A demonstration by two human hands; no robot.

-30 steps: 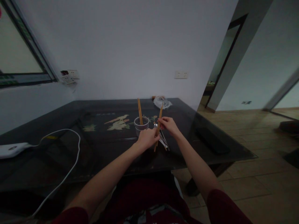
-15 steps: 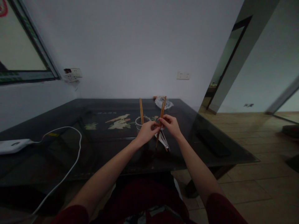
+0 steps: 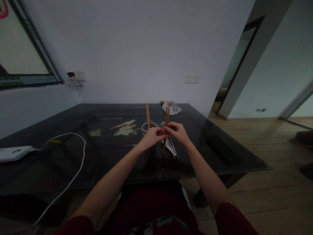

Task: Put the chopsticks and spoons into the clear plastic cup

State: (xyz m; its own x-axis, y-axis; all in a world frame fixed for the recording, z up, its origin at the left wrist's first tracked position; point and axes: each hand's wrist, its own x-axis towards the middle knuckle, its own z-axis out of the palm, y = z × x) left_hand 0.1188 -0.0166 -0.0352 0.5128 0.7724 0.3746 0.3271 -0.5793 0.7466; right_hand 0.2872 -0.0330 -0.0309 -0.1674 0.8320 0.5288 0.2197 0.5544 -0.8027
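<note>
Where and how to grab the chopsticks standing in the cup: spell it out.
Probably pinch the chopsticks around their upper shafts, coming from above or the person's left: they stand nearly upright, rising well above the cup, while the left hand blocks its near side.

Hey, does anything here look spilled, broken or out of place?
Nothing looks spilled or broken, though the picture is dim. The plastic bag lies crumpled at the far side of the table, a bit untidy, and the chopsticks held in the left hand and right hand have uneven top ends.
</note>
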